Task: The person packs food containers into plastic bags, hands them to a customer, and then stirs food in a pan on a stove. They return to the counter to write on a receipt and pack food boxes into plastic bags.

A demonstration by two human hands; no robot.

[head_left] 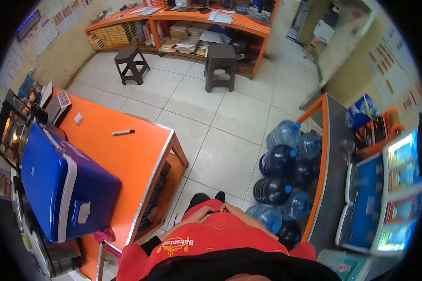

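Both of my hands are low in the head view, in front of the red apron [220,229]. My left hand [199,214] and my right hand [229,209] are close together at the apron's front edge. Their fingers are small and partly hidden, so I cannot make out whether they hold anything. Below them, the apron carries yellow printing. A dark shoe [220,196] shows just beyond the hands.
On the left, an orange table [122,154] bears a blue cooler box [70,187] and a marker [123,133]. Large water bottles [276,161] crowd the right side. Two dark stools [220,65] stand ahead on the tiled floor, before orange shelves [197,18].
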